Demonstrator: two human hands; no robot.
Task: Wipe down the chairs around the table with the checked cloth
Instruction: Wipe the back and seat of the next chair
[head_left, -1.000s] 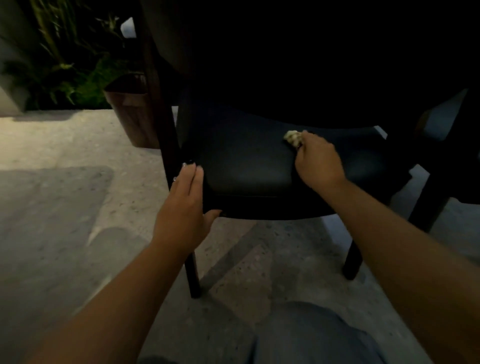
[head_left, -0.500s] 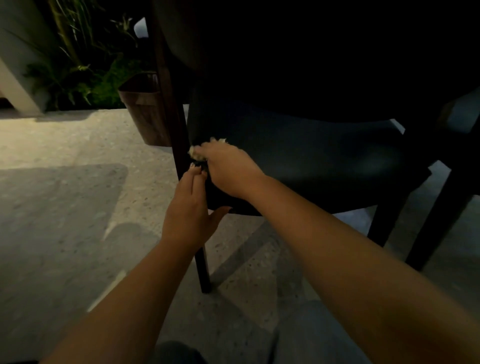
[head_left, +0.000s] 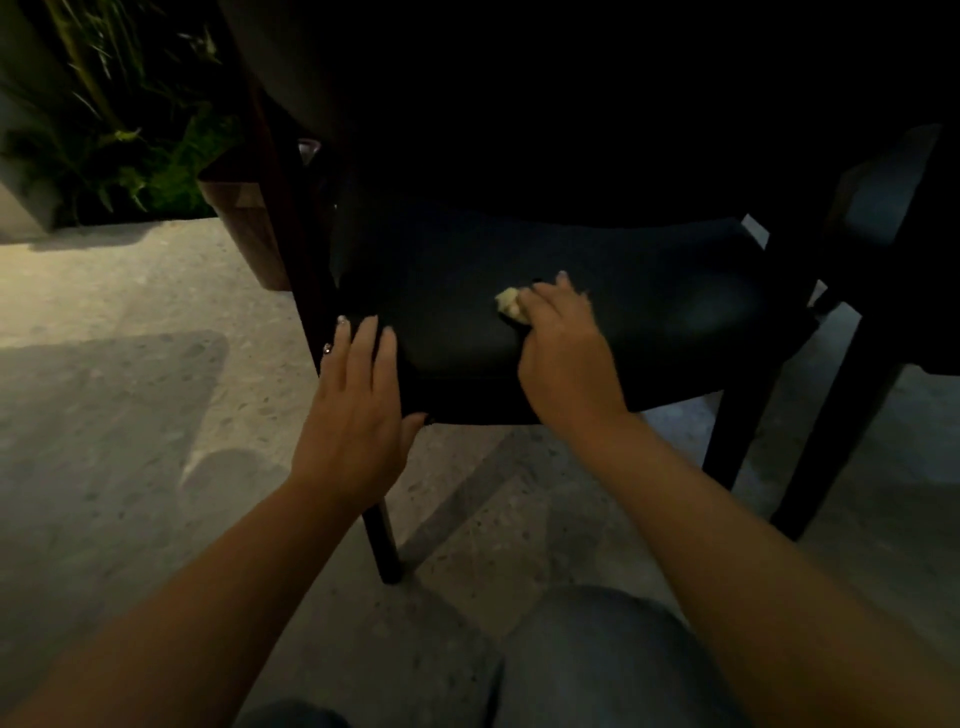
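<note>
Wiping of a chair seat, in progress. The right hand (head_left: 563, 343) presses a bunched cloth (head_left: 510, 306) onto the dark seat (head_left: 649, 317) of the nearest chair, fingers curled over the wad so that only a pale corner shows at the fingertips; its checked pattern cannot be made out in the dim light. The cloth lies left of the seat's middle. The left hand (head_left: 356, 410) rests flat on the seat's front left corner, fingers straight and thumb hooked at the front edge, apparently steadying the chair above its front leg (head_left: 382, 540).

Progress, as a judgement: only the seat of this one chair is being treated. No visible difference separates cleaned from uncleaned surface, so the share of the seat already done cannot be read. The backrest is lost in shadow. A second chair (head_left: 883, 208) stands just beside, at right, and is untouched at this moment; most of the task appears to remain.

Change: half a second earlier the right hand and cloth were at the seat's left edge, next to the left hand; they have since swept rightward toward the middle, reversing the stroke. The left hand has kept its place on the corner.
</note>
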